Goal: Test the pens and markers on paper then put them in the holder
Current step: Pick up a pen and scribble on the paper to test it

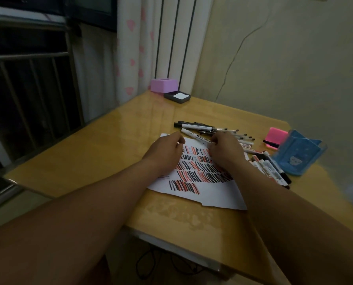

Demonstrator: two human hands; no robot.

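Note:
A white sheet of paper [210,192] covered with rows of red and black strokes lies on the wooden table [101,153]. My right hand [226,150] grips a white marker [194,135] that points up and left over the paper's top edge. My left hand [165,151] rests curled on the paper's upper left, and something small and pale shows at its fingertips; I cannot tell what. A pile of pens and markers [212,128] lies beyond my hands. More markers [272,169] lie to the right. The blue holder [296,159] stands at the right edge.
A pink block [275,137] sits behind the holder. A purple box [164,85] and a dark tray with white paper [177,97] stand at the table's far corner. A railed window is at the left, a wall behind.

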